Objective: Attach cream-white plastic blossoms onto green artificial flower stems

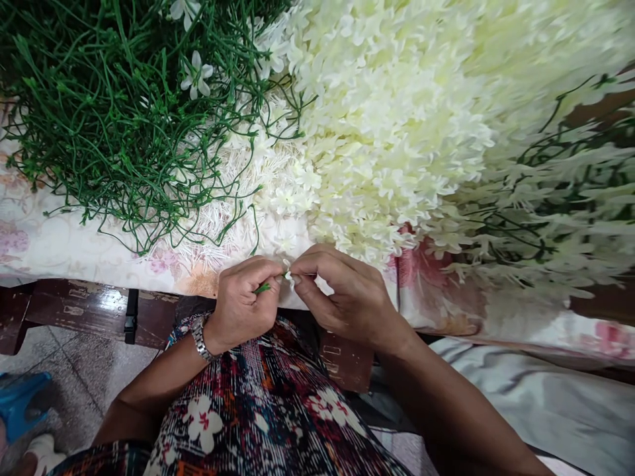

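My left hand (248,294) is closed round a green plastic stem (262,288), whose short end pokes out below the fingers. Thumb and forefinger of my right hand (342,287) pinch a small white flower piece (288,273) at the tip of that stem. The fingertips of both hands almost meet, just above the table's near edge. Beyond my left hand lies a tangled heap of green artificial stems (124,132). A big pile of cream-white artificial blossoms (391,119) spreads out beyond my right hand.
Thin white filaments (211,235) lie between the piles. White flowers on green stems (536,218) are heaped at the right. A flowered cloth (64,244) covers the table, with a black buckled strap (131,317) at its edge. A blue plastic stool (22,403) stands lower left.
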Action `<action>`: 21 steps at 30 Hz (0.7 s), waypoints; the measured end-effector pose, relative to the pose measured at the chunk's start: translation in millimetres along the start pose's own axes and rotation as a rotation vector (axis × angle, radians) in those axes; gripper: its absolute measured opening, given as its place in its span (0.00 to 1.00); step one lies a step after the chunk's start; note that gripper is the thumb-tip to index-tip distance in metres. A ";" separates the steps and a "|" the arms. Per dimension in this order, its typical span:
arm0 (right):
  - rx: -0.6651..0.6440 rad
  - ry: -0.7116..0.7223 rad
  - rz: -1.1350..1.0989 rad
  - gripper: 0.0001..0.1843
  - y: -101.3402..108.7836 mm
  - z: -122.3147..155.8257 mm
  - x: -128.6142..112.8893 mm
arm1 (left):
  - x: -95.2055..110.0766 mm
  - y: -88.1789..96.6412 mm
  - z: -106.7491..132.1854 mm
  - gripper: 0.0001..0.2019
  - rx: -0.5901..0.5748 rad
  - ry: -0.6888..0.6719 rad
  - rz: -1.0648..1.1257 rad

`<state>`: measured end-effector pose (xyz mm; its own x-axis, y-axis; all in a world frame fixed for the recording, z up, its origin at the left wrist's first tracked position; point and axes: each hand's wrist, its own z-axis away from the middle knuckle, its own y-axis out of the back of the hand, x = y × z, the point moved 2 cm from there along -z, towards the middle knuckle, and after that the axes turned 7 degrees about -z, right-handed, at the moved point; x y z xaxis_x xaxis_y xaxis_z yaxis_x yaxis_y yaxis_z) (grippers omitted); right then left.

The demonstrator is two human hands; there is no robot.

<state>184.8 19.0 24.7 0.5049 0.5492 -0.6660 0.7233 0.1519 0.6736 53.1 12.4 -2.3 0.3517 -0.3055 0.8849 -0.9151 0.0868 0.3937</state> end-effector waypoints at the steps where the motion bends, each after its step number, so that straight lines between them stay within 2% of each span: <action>1: -0.002 -0.002 0.001 0.06 -0.3 0.0 0.2 | -0.1 0.0 0.1 0.06 0.004 -0.001 -0.006; 15: 0.006 0.006 0.040 0.05 -3.9 -0.4 0.3 | 0.7 0.4 -0.7 0.07 0.017 0.028 -0.035; 21: -0.001 0.030 0.035 0.06 1.1 -0.2 -1.0 | 1.1 3.4 0.0 0.06 -0.029 0.071 0.050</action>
<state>185.0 18.7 26.2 0.5154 0.5788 -0.6319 0.7050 0.1328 0.6967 50.4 12.4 0.0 0.3199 -0.2321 0.9186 -0.9261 0.1281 0.3549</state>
